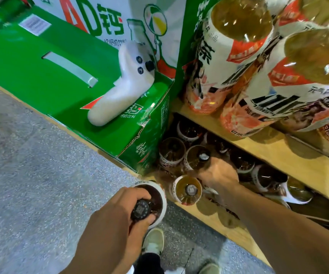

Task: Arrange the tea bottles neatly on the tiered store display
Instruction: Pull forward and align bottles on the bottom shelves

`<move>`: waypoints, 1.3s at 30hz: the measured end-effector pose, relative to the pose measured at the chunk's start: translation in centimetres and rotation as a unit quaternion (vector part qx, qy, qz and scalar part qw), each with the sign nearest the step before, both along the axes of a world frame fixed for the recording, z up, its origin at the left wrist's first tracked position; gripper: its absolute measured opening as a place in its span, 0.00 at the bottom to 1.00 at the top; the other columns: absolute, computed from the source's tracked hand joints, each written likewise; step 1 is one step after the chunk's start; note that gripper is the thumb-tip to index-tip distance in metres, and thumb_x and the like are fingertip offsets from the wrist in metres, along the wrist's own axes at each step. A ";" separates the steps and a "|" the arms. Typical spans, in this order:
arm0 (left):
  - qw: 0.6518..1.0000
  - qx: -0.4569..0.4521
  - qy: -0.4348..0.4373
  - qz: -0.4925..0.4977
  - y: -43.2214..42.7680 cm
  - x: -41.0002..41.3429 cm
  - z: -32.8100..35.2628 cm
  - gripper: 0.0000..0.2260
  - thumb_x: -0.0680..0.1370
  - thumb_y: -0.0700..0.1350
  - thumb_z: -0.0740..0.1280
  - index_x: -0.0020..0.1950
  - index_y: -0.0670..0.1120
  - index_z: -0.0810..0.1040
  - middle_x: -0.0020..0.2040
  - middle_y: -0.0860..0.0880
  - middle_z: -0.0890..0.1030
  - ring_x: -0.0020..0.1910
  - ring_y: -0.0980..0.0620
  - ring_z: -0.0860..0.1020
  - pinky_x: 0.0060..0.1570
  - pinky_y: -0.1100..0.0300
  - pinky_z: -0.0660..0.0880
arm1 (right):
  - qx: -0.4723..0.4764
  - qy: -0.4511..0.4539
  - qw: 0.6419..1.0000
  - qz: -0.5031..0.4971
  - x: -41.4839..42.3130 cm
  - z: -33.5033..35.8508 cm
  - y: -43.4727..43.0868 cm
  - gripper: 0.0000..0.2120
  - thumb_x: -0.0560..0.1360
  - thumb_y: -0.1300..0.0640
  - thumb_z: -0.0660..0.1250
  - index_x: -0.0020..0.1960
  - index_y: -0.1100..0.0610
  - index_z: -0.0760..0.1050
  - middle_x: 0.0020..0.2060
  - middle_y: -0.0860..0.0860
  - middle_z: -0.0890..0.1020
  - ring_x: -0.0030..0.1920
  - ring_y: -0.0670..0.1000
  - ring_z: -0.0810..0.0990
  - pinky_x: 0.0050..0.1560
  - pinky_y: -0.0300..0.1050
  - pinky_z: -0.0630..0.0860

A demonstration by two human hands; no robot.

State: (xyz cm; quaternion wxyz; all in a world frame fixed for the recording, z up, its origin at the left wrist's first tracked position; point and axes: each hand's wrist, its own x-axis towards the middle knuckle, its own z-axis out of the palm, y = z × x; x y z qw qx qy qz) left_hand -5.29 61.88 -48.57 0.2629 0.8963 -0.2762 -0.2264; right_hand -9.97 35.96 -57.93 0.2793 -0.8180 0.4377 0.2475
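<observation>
Head view: left hand (pixel 120 212) pinches the cap of a dark tea bottle (pixel 155 196) at 6 o'clock, off the lowest tier (pixel 215 216). Right hand (pixel 219 175), fingers curled among shelved bottles, finger state partly hidden. Advise setting it upright beside the amber bottle (pixel 187 189).

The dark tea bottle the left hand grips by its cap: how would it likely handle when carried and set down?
The dark tea bottle looks full, so probably heavy for its size. The left hand holds only the cap, so it may swing. Tall and narrow, it could tip if nudged on the lower shelf.
</observation>
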 end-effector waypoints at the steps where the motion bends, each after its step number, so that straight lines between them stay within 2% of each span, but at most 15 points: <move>1: 1.000 0.004 0.003 -0.004 -0.2 0.2 -0.3 0.30 0.67 0.49 0.79 0.50 0.78 0.65 0.50 0.72 0.74 0.46 0.72 0.75 0.37 0.71 0.70 | 0.002 0.004 1.000 0.020 -0.1 -0.2 -0.2 0.23 0.74 0.31 0.66 0.62 0.44 0.78 0.63 0.49 0.80 0.64 0.57 0.77 0.64 0.52 0.74; 5: 1.000 0.017 0.015 -0.002 -1.0 0.5 -0.3 0.25 0.67 0.50 0.79 0.51 0.70 0.68 0.46 0.69 0.75 0.38 0.69 0.77 0.33 0.70 0.70 | -0.003 -0.045 0.994 0.103 -0.5 0.1 -0.6 0.36 0.72 0.24 0.57 0.71 0.44 0.71 0.70 0.49 0.75 0.71 0.55 0.71 0.72 0.50 0.66; 9: 1.000 0.007 0.014 0.005 -1.7 0.6 -0.4 0.23 0.67 0.53 0.77 0.49 0.73 0.68 0.46 0.70 0.75 0.37 0.68 0.77 0.33 0.70 0.70 | 0.039 -0.066 0.993 0.088 -0.8 0.2 -0.9 0.26 0.75 0.33 0.65 0.68 0.45 0.74 0.67 0.50 0.78 0.69 0.55 0.74 0.69 0.49 0.69; 12: 1.000 0.005 0.012 -0.021 -2.3 0.6 0.2 0.24 0.67 0.54 0.73 0.51 0.77 0.65 0.46 0.70 0.75 0.37 0.66 0.77 0.34 0.69 0.71 | 0.044 -0.087 0.992 0.073 -0.8 0.5 -0.5 0.31 0.70 0.28 0.58 0.65 0.44 0.76 0.64 0.50 0.80 0.66 0.56 0.76 0.66 0.51 0.72; 13: 1.000 0.009 0.013 -0.027 -2.5 0.5 0.3 0.25 0.68 0.53 0.75 0.51 0.78 0.64 0.46 0.70 0.75 0.36 0.66 0.77 0.34 0.69 0.70 | 0.041 -0.082 0.994 0.067 -0.8 0.9 -0.4 0.29 0.72 0.30 0.59 0.66 0.45 0.76 0.63 0.50 0.81 0.65 0.57 0.77 0.64 0.51 0.73; 15: 0.999 0.020 0.002 -0.038 -3.0 0.5 1.1 0.25 0.69 0.52 0.75 0.51 0.77 0.64 0.47 0.69 0.75 0.37 0.66 0.77 0.33 0.70 0.67 | 0.022 -0.065 0.996 0.064 -1.2 1.4 -0.4 0.23 0.78 0.41 0.64 0.69 0.48 0.73 0.63 0.53 0.80 0.63 0.59 0.78 0.61 0.51 0.75; 17: 0.998 0.033 -0.016 -0.056 -3.4 0.6 2.5 0.22 0.66 0.55 0.71 0.52 0.74 0.66 0.53 0.71 0.73 0.39 0.69 0.76 0.29 0.72 0.66 | -0.009 -0.077 0.993 0.089 -2.2 2.4 0.1 0.27 0.79 0.49 0.65 0.76 0.50 0.64 0.66 0.55 0.77 0.65 0.59 0.75 0.62 0.52 0.74; 19: 0.997 0.049 -0.026 -0.054 -3.8 0.6 4.4 0.22 0.63 0.56 0.71 0.52 0.71 0.68 0.55 0.73 0.71 0.39 0.71 0.76 0.27 0.73 0.65 | -0.027 -0.130 0.986 0.098 -4.1 3.8 1.1 0.30 0.79 0.52 0.64 0.78 0.50 0.58 0.69 0.54 0.71 0.68 0.58 0.70 0.66 0.52 0.70; 22: 0.997 0.052 -0.030 -0.055 -5.0 -0.5 6.6 0.20 0.62 0.57 0.75 0.49 0.69 0.71 0.50 0.77 0.72 0.38 0.71 0.76 0.29 0.71 0.69 | -0.015 -0.202 0.969 0.141 -7.5 6.3 2.6 0.34 0.76 0.52 0.68 0.78 0.46 0.57 0.72 0.49 0.66 0.71 0.54 0.64 0.72 0.48 0.64; 25: 0.994 0.064 -0.041 -0.074 -6.8 -2.5 8.3 0.27 0.60 0.53 0.81 0.49 0.72 0.69 0.42 0.82 0.71 0.37 0.76 0.74 0.30 0.71 0.65 | 0.078 -0.242 0.950 0.178 -10.0 8.4 4.5 0.44 0.73 0.45 0.73 0.80 0.42 0.50 0.77 0.46 0.59 0.75 0.51 0.58 0.75 0.50 0.62; 27: 0.992 0.049 -0.037 -0.109 -7.8 -4.2 9.0 0.25 0.62 0.54 0.80 0.48 0.71 0.69 0.39 0.82 0.71 0.38 0.76 0.74 0.30 0.71 0.64 | 0.128 -0.280 0.942 0.136 -11.0 9.0 5.5 0.47 0.70 0.41 0.76 0.79 0.41 0.52 0.75 0.42 0.63 0.74 0.49 0.62 0.72 0.52 0.66; 30: 0.990 0.036 -0.012 -0.134 -9.7 -7.8 9.6 0.26 0.64 0.55 0.79 0.49 0.74 0.66 0.37 0.80 0.73 0.34 0.68 0.76 0.31 0.70 0.66 | 0.090 -0.327 0.939 0.052 -13.8 9.4 5.3 0.39 0.67 0.37 0.75 0.73 0.39 0.62 0.67 0.39 0.71 0.66 0.48 0.72 0.62 0.53 0.75; 33: 0.989 0.013 -0.019 -0.148 -11.1 -10.9 9.6 0.28 0.64 0.54 0.79 0.50 0.74 0.66 0.36 0.74 0.76 0.35 0.65 0.77 0.32 0.69 0.68 | 0.053 -0.302 0.952 0.018 -17.2 9.8 4.5 0.36 0.66 0.34 0.70 0.70 0.38 0.61 0.63 0.39 0.74 0.61 0.49 0.75 0.56 0.51 0.76; 37: 0.973 0.012 -0.012 -0.229 -14.6 -17.3 9.1 0.27 0.64 0.55 0.79 0.51 0.74 0.67 0.48 0.78 0.72 0.44 0.72 0.75 0.31 0.70 0.70 | 0.051 -0.280 0.957 -0.050 -25.2 10.6 2.4 0.32 0.68 0.35 0.70 0.68 0.39 0.62 0.60 0.42 0.77 0.57 0.52 0.78 0.51 0.50 0.75; 39: 0.958 0.001 -0.008 -0.286 -16.7 -20.6 8.7 0.25 0.64 0.57 0.79 0.50 0.75 0.67 0.48 0.78 0.73 0.46 0.74 0.74 0.36 0.74 0.72 | 0.061 -0.254 0.960 -0.104 -29.9 10.8 1.3 0.30 0.69 0.36 0.70 0.67 0.40 0.63 0.58 0.44 0.79 0.55 0.53 0.79 0.51 0.50 0.76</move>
